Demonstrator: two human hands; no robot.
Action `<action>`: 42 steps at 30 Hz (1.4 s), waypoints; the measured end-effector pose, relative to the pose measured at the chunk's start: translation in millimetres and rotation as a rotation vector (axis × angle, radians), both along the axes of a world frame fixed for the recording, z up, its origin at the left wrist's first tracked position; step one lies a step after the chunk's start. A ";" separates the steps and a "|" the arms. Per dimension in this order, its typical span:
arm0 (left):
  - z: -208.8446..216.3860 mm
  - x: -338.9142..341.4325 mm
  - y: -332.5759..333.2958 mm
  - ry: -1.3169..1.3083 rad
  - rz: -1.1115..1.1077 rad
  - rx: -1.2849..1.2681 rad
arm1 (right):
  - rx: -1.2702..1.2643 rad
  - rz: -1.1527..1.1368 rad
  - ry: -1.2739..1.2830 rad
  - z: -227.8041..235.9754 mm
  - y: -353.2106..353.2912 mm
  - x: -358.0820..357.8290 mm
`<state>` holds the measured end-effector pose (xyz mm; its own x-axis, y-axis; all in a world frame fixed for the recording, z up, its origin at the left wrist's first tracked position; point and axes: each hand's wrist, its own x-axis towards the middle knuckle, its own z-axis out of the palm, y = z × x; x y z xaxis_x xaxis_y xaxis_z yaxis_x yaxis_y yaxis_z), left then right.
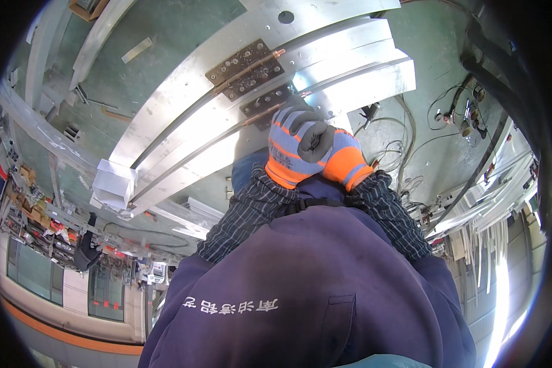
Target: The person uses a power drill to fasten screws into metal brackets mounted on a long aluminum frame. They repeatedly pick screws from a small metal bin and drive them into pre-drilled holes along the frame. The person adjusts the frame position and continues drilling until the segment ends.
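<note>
Both of my hands wear grey gloves with orange bands and are close together at the near edge of a long silver metal piece (172,110). My left hand (288,147) is closed, its fingers curled beside a dark perforated metal plate (267,105). Pressed against it, my right hand (340,153) is closed too. Whatever either hand holds is hidden by the gloves. A bluish-white glare (300,81) shows just beyond my fingertips. A second dark perforated plate (246,69) lies farther off, with a copper-coloured rod (251,71) across it.
A white box-shaped piece (115,184) sits at the left end of the metal. Cables (405,135) coil on the green floor at the right, and a thick dark hose (490,73) hangs beyond them. Long pale profiles (101,40) lie at the upper left.
</note>
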<state>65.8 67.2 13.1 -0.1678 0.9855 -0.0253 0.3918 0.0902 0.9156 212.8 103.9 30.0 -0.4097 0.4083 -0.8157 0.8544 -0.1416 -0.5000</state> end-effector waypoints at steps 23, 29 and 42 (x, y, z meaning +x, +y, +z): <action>-2.9 4.4 7.0 -0.036 0.109 0.033 | -0.124 0.209 -0.057 -18.7 -1.2 28.3; -5.7 20.9 18.2 0.012 0.153 0.032 | 0.224 0.510 0.292 -25.1 20.3 57.2; -14.8 38.5 39.9 0.002 0.366 0.014 | -0.079 0.843 -0.032 -27.3 88.3 76.1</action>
